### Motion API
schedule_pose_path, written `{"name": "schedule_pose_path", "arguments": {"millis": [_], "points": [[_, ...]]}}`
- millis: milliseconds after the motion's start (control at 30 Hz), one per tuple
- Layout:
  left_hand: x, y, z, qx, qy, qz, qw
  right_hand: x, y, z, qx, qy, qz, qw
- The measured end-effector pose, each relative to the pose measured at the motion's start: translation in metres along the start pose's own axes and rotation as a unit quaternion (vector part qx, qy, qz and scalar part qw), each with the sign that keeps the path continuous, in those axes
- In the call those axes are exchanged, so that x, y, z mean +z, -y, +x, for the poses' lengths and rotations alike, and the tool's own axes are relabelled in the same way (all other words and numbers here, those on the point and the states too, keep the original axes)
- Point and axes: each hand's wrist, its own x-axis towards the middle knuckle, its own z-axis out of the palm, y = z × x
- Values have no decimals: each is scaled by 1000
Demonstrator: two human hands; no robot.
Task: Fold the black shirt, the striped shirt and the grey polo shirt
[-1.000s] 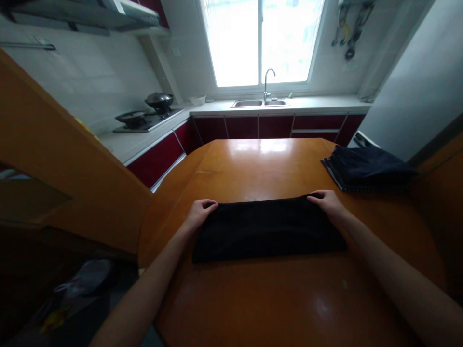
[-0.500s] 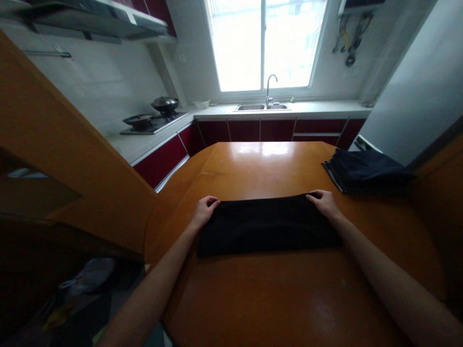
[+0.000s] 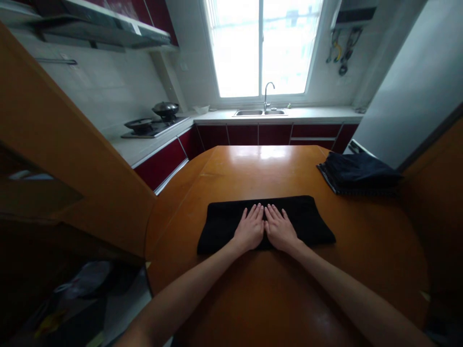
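Observation:
A folded black cloth garment (image 3: 224, 224) lies flat on the brown wooden table (image 3: 260, 173), its long side running left to right. Its exact kind does not show. My left hand (image 3: 250, 229) rests palm down on the middle of the garment with fingers stretched out. Right beside it, my right hand (image 3: 279, 229) lies flat in the same way, fingers extended and slightly spread. Both hands are side by side, thumbs nearly touching, and neither grips the fabric. What lies under the palms is hidden.
A stack of folded dark clothes (image 3: 360, 173) sits at the table's right side. Beyond the table run a counter with a sink (image 3: 249, 113) and a stove (image 3: 155, 127) holding pans. A wooden panel (image 3: 72, 144) stands at the left, and bags (image 3: 90, 279) lie below.
Both hands have let go of the garment's far corners and come together at its middle, now lying flat on it. The garment's far edge has settled on the table.

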Motion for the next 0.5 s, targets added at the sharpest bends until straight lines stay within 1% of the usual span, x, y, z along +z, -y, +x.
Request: {"name": "schedule_pose_path", "arguments": {"millis": [100,233,300,400,467,500], "points": [[-2,10,-5,-24,-9,-2,1000,-1,-19,-2,15,5,3,1000],[-11,31,-21,-76,-11,-2,997,-6,-60,-10,66,6,-16,998],[-15,49,-35,-97,-10,3,995,-8,-85,-19,88,3,-34,996],[-20,81,-61,-133,-14,14,991,-11,-118,-32,122,1,-43,992],[-23,100,-74,-161,-14,12,987,-14,-134,-38,147,9,-36,988],[-26,105,-77,-174,-11,9,985,-16,-137,-40,158,14,-33,987]]}}
